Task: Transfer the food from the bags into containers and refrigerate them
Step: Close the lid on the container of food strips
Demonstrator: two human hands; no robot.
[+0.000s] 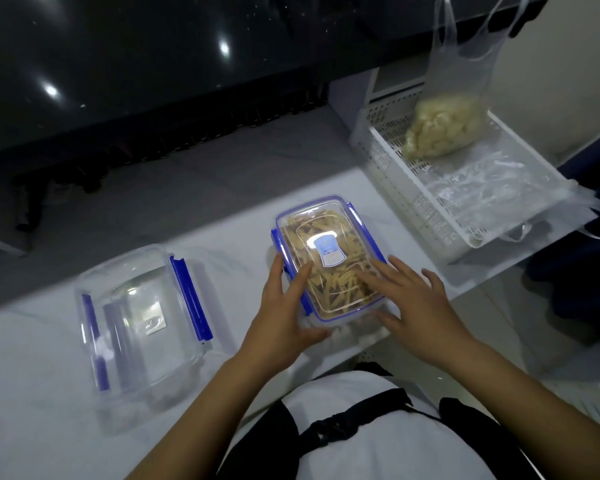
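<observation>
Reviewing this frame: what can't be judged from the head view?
- Filled box: near end and near clips hidden by the left hand and right hand; whether the lid is latched is unclear.
- Label on the lid: print too small, washed out by glare.
- Bagged food in the basket: blurred through plastic, kind unclear.
- Fridge: not in view.

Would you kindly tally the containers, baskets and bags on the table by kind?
Clear containers with blue clips: 2, a filled one and an empty one
White baskets: 1
Plastic bags: 2, one with pale food, one flat and empty
Total: 5
</observation>
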